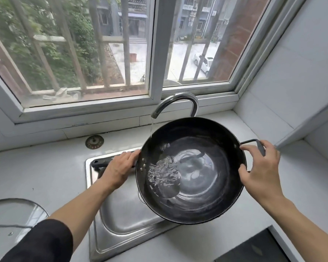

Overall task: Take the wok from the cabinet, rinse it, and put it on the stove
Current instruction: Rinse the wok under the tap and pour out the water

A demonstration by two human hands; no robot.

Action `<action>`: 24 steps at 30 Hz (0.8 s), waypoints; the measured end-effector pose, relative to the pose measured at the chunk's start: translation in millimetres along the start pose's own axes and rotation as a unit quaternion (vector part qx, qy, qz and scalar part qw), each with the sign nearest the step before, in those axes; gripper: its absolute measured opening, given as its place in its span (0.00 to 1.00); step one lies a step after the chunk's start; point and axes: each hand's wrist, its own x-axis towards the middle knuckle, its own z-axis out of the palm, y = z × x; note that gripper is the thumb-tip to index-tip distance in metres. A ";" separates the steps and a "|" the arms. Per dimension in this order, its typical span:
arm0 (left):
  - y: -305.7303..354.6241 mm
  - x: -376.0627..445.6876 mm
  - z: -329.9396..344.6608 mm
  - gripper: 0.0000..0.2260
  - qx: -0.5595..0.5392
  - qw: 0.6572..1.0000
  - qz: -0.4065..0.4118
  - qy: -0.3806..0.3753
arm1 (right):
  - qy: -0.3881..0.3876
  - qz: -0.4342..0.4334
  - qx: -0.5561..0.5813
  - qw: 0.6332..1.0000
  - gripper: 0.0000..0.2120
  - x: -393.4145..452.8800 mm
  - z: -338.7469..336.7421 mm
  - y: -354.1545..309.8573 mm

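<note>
Black wok (pixel 193 173) catching tap (pixel 175 103) water over sink (pixel 121 220); left hand (pixel 119 167) gripping long handle, right hand (pixel 261 167) clasping loop; handle axis running left-right, stove (pixel 254 248) lying nearer right.

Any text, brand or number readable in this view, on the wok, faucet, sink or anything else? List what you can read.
None readable.
Wok: no marking visible.
Faucet: no brand visible.
Sink: no lettering visible.
Round metal cap on the counter: embossed detail too small to read.
</note>
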 end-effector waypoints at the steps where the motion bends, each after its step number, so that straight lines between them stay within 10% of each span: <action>1: -1.7 1.8 0.8 0.31 0.006 1.000 -0.003 0.003 | 0.004 0.004 0.007 1.000 0.25 -2.3 1.5 0.5; 24: -23.1 24.8 -14.0 0.23 0.112 0.991 -0.009 -0.078 | -0.014 0.115 0.070 0.991 0.37 -17.6 37.5 10.8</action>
